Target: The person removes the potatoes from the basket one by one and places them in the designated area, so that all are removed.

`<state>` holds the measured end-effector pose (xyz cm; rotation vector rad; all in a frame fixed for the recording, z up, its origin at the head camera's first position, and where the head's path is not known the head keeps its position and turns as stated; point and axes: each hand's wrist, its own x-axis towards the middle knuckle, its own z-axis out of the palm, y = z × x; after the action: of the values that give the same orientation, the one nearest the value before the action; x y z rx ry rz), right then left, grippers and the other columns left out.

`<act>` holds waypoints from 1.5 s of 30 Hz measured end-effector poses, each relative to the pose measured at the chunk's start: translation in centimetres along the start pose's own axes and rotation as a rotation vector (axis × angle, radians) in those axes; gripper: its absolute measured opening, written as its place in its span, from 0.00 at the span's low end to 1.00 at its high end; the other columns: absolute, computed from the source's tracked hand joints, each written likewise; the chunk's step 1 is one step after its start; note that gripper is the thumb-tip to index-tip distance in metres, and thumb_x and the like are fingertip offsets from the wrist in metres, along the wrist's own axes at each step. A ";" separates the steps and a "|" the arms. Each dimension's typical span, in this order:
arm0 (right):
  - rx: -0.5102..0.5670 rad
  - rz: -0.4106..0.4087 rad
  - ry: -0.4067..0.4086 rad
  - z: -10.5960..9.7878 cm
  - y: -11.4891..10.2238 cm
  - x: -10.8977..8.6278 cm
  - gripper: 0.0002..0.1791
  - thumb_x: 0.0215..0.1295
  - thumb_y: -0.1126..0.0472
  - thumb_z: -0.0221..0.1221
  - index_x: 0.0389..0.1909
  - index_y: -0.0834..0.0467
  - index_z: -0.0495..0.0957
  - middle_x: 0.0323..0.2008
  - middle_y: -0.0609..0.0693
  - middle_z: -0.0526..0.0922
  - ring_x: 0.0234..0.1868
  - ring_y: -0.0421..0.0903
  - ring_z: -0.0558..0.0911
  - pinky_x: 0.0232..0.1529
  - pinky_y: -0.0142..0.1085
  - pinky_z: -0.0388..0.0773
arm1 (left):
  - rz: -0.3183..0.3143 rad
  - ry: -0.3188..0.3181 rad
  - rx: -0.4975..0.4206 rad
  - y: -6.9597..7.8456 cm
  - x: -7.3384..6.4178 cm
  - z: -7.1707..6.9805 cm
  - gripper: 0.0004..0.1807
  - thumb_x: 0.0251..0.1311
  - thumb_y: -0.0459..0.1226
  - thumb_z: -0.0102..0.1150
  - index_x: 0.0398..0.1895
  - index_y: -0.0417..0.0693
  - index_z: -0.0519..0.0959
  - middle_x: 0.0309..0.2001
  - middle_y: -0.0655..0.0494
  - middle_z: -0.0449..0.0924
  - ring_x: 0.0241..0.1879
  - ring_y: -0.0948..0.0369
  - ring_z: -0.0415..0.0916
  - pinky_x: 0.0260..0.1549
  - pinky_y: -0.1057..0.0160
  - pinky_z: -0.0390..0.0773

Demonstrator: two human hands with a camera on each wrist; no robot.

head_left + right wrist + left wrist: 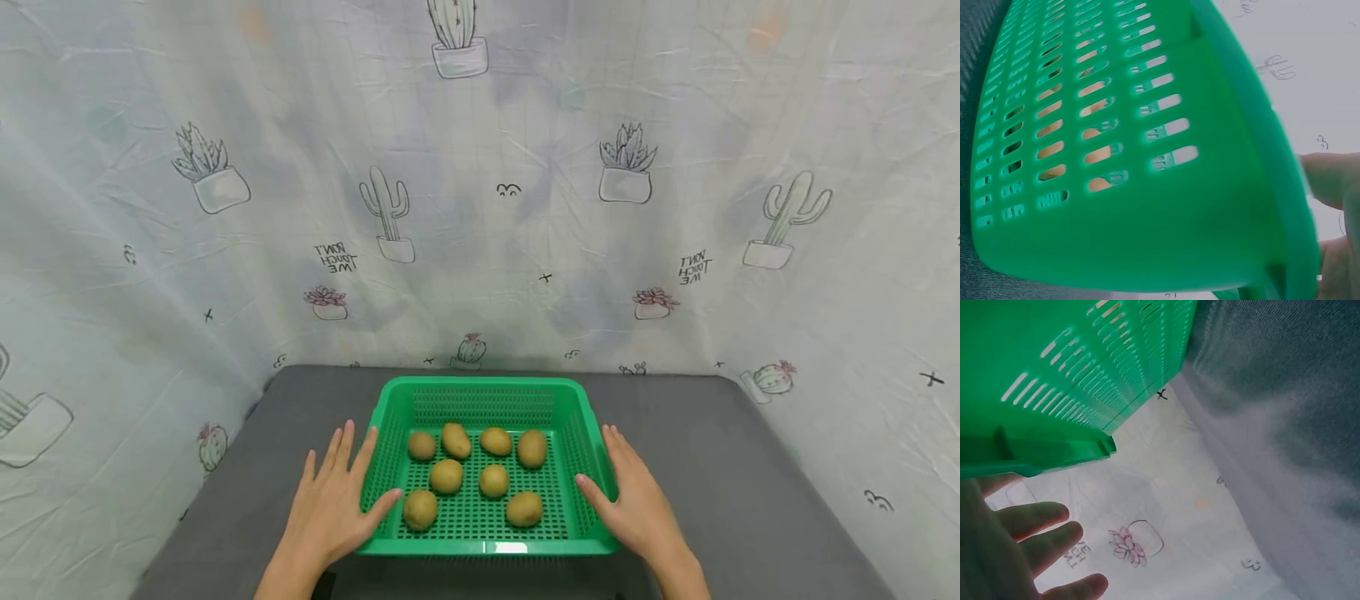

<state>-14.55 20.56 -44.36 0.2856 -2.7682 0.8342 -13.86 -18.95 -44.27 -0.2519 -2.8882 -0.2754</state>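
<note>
A green plastic basket (487, 547) with slotted walls sits on the grey table, and several potatoes (447, 477) lie spread over its floor. My left hand (330, 500) is at the basket's left rim, fingers straight and spread, thumb reaching over the edge. On the opposite side, my right hand (637, 504) lies along the right rim with fingers extended and its thumb over the edge. The left wrist view shows the basket's outer wall (1029, 369) above the straight fingers (1054, 547). Through the slots in the right wrist view, pale potatoes (1051, 150) show behind the wall.
The grey tabletop (720, 467) extends to both sides of the basket. Behind and around it hangs a pale curtain (480, 225) printed with cacti and potted plants, meeting the table's back edge.
</note>
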 end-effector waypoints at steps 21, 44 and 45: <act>0.137 0.031 0.089 -1.5 0.2 -0.5 0.38 0.66 0.50 0.59 0.69 0.66 0.58 0.62 0.65 0.69 0.59 0.62 0.73 0.53 0.54 0.73 | -0.328 -0.104 -0.603 -0.7 -0.5 0.0 0.32 0.67 0.50 0.52 0.58 0.28 0.69 0.39 0.47 0.79 0.34 0.59 0.78 0.33 0.56 0.78; 0.311 -0.060 0.040 -1.6 -0.3 1.2 0.33 0.67 0.57 0.58 0.69 0.62 0.59 0.64 0.60 0.69 0.61 0.56 0.72 0.57 0.43 0.72 | -0.538 -0.230 -1.182 -2.0 -0.2 1.0 0.26 0.67 0.35 0.53 0.61 0.26 0.63 0.39 0.47 0.78 0.31 0.60 0.75 0.27 0.63 0.76; 0.324 -0.069 0.038 -1.6 -0.3 1.3 0.32 0.67 0.58 0.58 0.69 0.62 0.60 0.64 0.60 0.69 0.62 0.56 0.72 0.57 0.39 0.72 | -0.534 -0.239 -1.199 -2.1 -0.2 1.0 0.26 0.67 0.35 0.53 0.61 0.26 0.63 0.39 0.47 0.79 0.31 0.60 0.77 0.27 0.63 0.77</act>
<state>-15.42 21.07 -42.53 0.4142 -2.5638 1.2545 -14.26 -20.79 -45.63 0.3420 -2.5216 -2.1359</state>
